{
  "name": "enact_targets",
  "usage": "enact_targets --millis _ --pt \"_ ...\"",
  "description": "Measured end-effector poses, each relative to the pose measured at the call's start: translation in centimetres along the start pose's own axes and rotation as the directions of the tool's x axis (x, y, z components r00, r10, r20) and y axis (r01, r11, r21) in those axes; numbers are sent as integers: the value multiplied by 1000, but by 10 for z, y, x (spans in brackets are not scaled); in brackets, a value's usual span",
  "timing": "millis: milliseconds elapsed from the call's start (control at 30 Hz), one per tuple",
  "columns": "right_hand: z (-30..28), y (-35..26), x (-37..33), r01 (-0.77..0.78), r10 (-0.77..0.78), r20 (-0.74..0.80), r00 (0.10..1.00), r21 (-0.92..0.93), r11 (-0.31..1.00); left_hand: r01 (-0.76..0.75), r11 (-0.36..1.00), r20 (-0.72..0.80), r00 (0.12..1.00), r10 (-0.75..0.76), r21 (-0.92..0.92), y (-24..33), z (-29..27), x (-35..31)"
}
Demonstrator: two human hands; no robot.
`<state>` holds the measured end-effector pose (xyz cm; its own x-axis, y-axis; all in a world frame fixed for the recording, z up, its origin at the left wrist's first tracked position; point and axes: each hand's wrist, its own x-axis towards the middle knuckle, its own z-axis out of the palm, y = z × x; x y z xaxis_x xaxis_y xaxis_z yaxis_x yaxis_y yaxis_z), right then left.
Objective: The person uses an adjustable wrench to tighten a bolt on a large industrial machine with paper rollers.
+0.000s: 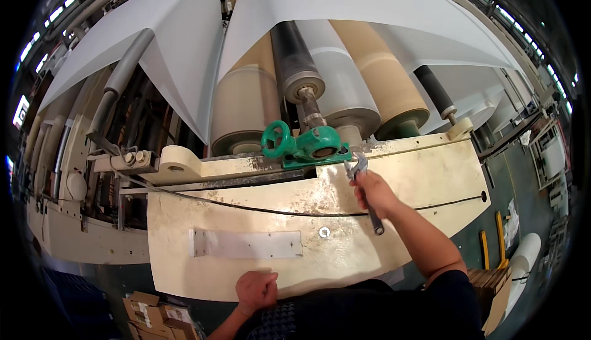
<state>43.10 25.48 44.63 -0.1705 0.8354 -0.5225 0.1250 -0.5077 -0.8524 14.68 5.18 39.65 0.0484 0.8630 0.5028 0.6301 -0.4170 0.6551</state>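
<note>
The right hand [377, 193] is clamped around the handle of the wrench [375, 220], whose head pokes out just beyond the fingers. Steel-looking, it should be stiff, fairly heavy, best held mid-handle. The left hand [257, 289] is curled closed, apparently empty.

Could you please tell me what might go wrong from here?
The wrench in the right hand could slip and hit the green bearing block. The pale ring on the beige panel might get knocked off. The dark roller behind the block could pinch if it turned.
</note>
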Motion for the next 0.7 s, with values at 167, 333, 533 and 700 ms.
enact_targets --millis 167,333,533,700 --pt "-8 -17 37 -220 219 27 975 11 975 17 999 -40 999 -18 -41 3 1 4" --pt "-6 -18 51 -282 278 53 959 102 954 24 998 -93 995 -29 -49 4 3 5" --pt "13 -22 54 -274 279 -5 960 171 946 75 997 -71 994 -77 -35 3 0 4" --pt "20 -19 54 -247 261 -82 962 149 958 40 999 -113 993 -42 -17 0 2 1"
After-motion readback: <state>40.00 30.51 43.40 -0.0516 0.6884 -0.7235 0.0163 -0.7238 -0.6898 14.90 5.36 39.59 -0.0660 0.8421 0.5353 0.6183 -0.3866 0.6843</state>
